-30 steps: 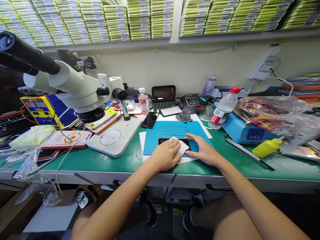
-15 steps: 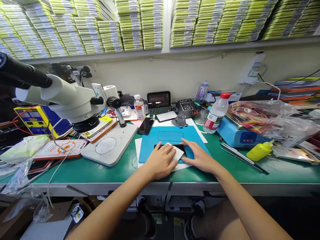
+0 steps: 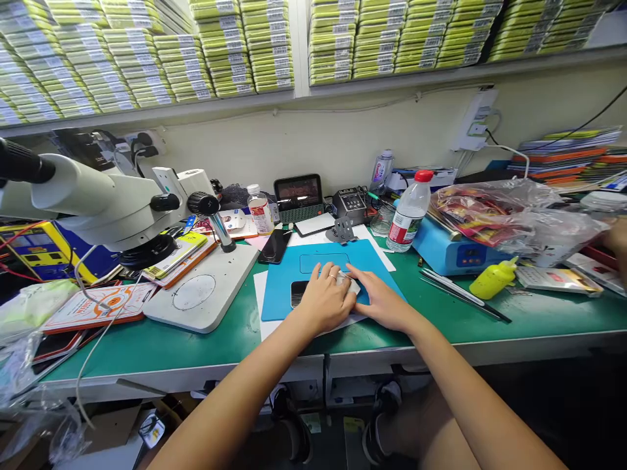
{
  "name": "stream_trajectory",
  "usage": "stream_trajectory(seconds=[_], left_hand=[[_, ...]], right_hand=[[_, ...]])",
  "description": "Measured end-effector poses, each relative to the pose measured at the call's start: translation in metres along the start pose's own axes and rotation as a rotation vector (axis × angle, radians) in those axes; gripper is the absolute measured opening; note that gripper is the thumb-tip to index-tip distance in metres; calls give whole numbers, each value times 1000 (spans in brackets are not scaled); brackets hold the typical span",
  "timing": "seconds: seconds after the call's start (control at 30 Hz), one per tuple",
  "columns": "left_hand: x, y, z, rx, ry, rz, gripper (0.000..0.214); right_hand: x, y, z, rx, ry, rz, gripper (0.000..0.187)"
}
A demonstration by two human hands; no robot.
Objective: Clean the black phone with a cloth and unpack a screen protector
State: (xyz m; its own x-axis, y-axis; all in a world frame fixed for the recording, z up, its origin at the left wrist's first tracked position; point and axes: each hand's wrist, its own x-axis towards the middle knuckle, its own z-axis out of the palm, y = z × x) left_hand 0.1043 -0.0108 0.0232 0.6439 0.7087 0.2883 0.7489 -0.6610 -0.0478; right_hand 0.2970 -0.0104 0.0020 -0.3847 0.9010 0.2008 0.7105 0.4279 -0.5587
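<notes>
At frame centre, the left hand (image 3: pixel 326 301) presses a white wipe (image 3: pixel 350 282) with flat, together fingers onto the phone (image 3: pixel 298 292), long axis left-right; the right hand (image 3: pixel 382 303) steadies it, fingers flat.

Head-worn view, forward-down over workbench (image 3: pixel 196 356)

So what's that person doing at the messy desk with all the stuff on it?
A person sits at a green workbench with both hands on a dark phone lying on a blue mat. The left hand presses a small white wipe onto the phone, and the right hand rests beside it at the phone's right end. A big white microscope stands on the left, and a water bottle stands behind the mat.
</notes>
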Motion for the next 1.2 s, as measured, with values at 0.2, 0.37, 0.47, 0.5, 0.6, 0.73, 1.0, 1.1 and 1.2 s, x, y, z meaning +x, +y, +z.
stream_trajectory(seconds=[0.2,0.37,0.47,0.5,0.6,0.73,1.0,1.1,1.2], left_hand=[[-26,-1,-4,-115,-31,42,43],[-34,-13,-5,-229,-105,91,43],[-22,-16,-3,-279,-157,116,44],[-20,-17,-3,-285,-166,127,44],[-24,-22,-6,-275,-183,147,44],[-52,-38,-15,-233,-197,112,43],[-104,-70,-26,-90,-208,54,47],[-117,-74,-29,-85,-206,15,48],[-125,-70,-30,-93,-202,-21,48]], right_hand=[[-3,-6,-2,-9,-26,-2,81],[-3,-9,-3,-46,-50,15,81],[-3,-9,-2,-64,-58,22,77],[-3,-10,-3,-70,-61,25,76],[-4,-12,-4,-81,-66,30,77],[-5,-13,-6,-67,-63,32,76],[-3,-9,-5,-70,-55,23,75],[-3,-10,-6,-71,-62,44,74],[-3,-10,-6,-72,-69,62,75]])
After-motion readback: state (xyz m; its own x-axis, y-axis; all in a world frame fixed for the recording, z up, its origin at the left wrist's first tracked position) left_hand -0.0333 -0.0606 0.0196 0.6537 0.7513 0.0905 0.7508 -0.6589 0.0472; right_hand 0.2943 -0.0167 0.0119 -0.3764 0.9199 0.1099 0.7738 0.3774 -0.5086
